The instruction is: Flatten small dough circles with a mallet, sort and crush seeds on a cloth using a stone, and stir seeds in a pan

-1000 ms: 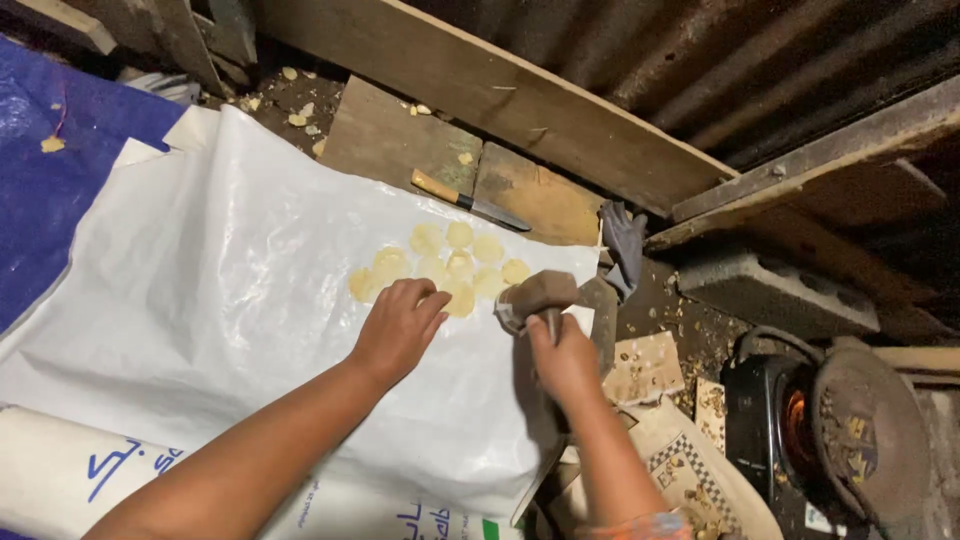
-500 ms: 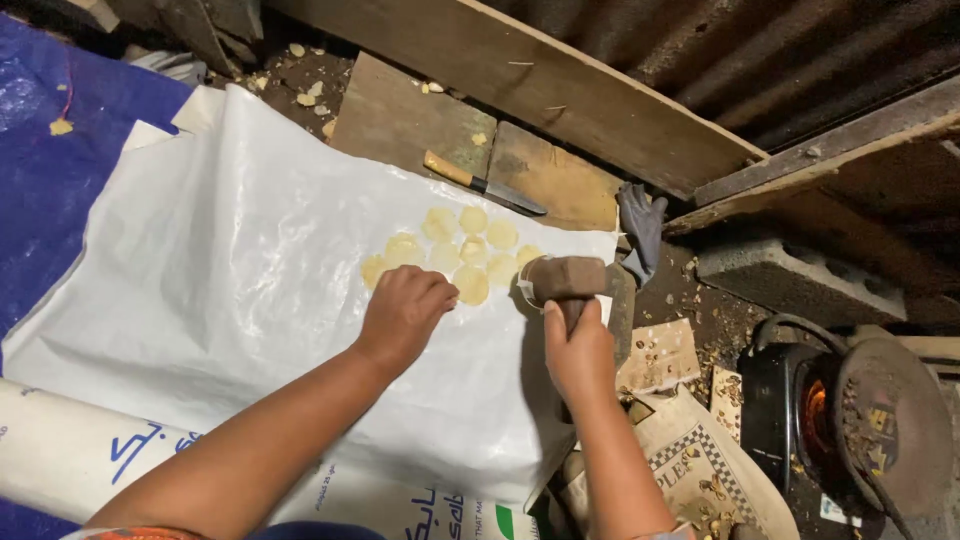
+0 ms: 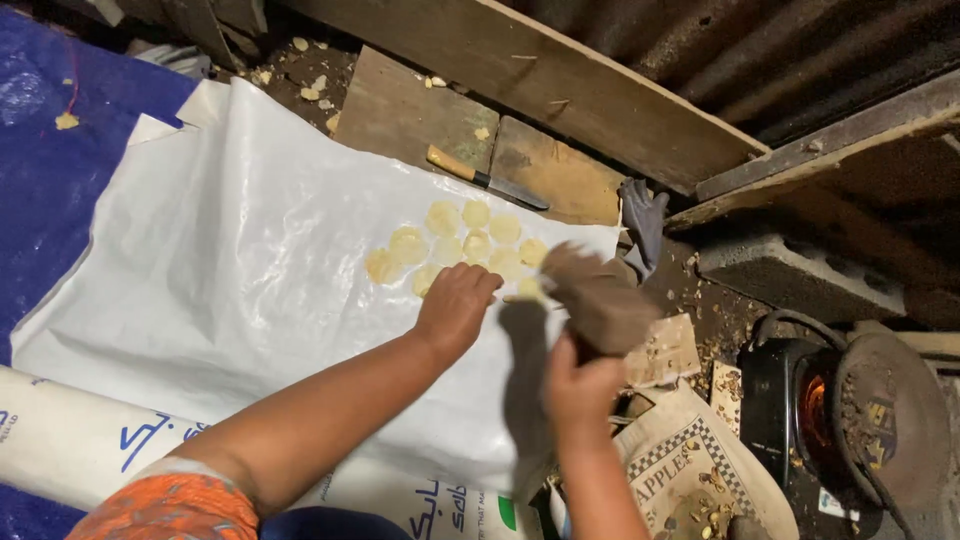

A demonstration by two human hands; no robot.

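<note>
Fingers of our left hand are curled together and pressed down on the white plastic sheet, their tips touching the nearest of the pale yellow flattened discs at the middle of the frame; whether they pinch one of the discs we cannot tell. From the head view, our right hand sits lower and to the right, closed tight around the handle of a wooden mallet, whose blocky brown head is blurred and hangs just right of the discs, near but not on them. We judge the mallet stiff and fairly heavy at the head, best gripped low on the handle as it is now. The discs look soft, thin and easily torn or stuck to the sheet, so we would lift them by sliding under an edge rather than pinching the middle. The sheet itself looks slick and light, likely to shift under a push. Toward the upper middle of the frame a knife with a wooden handle lies on a plank, well apart from both hands. At the lower right we see a dark round appliance glowing orange inside and a printed paper bag beside it.
</note>
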